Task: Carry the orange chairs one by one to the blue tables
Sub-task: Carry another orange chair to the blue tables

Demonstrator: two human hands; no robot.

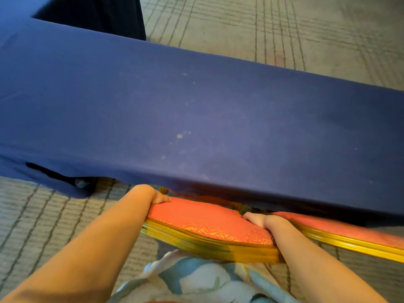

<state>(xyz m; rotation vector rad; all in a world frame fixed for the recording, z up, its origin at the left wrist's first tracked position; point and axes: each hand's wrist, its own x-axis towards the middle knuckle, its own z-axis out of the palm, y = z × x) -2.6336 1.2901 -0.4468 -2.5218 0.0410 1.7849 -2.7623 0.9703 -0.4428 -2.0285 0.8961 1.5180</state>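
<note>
Left hand (158, 199) and right hand (260, 219) curl round the padded back of the orange chair (209, 217) at the near edge of the blue table (196, 117); frame looks stiff, likely heavyish, so grip the backrest ends.

My chair (209, 224) is orange with a shiny scale pattern, rimmed gold; the next chair (349, 232) matches. The worktop (196, 110) is deep blue with pale specks. The carpet (306, 29) is grey-beige with dark crossing lines; my clothes (196, 278) pale, blotched blue-green.
</note>
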